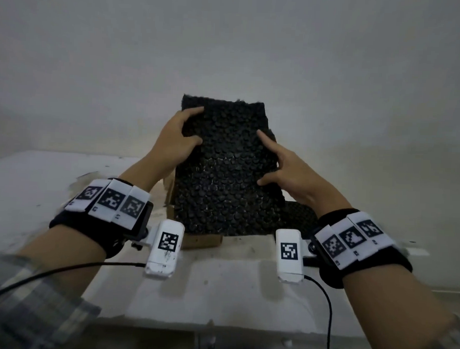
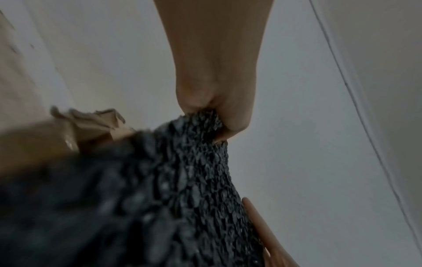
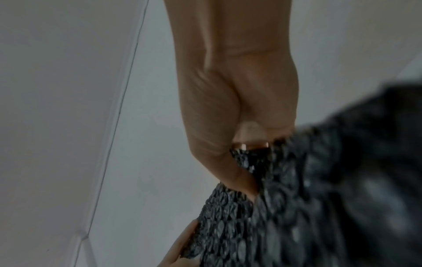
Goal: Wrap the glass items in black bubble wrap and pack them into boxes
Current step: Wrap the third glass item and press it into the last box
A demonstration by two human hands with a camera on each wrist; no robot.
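A sheet of black bubble wrap [image 1: 224,169] is held upright in front of me, over a brown cardboard box [image 1: 201,241] on the white table [image 1: 219,291]. My left hand [image 1: 176,140] grips the sheet's upper left edge, thumb on the front. My right hand [image 1: 285,167] pinches the right edge, with the index finger and thumb lying on the front. The left wrist view shows the left hand [image 2: 212,101] pinching the wrap [image 2: 182,180] beside the torn box flap [image 2: 95,124]. In the right wrist view the right hand [image 3: 239,117] clamps the wrap [image 3: 297,198]. No glass item is visible.
More black bubble wrap [image 1: 298,216] lies on the table behind the right wrist. A pale wall [image 1: 227,56] rises close behind the table. Black cables [image 1: 326,308] run from the wrist cameras toward the table's near edge.
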